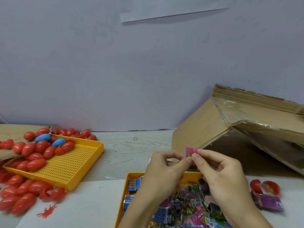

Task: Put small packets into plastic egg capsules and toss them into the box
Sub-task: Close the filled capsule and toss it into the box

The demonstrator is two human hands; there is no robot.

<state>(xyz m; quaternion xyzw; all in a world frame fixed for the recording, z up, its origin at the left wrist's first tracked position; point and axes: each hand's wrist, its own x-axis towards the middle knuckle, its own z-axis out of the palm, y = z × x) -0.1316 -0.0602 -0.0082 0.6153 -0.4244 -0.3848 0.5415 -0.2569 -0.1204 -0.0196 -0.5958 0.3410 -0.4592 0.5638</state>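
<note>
pink packet [190, 153], small, print blurred | left hand [162, 168] and right hand [218, 171] both pinch it

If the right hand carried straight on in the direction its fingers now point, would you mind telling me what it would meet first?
The right hand points up and to the left, pinching the pink packet with the left hand. Going straight on, it would probably meet the left hand's fingertips first, since they already touch at the packet.
</note>
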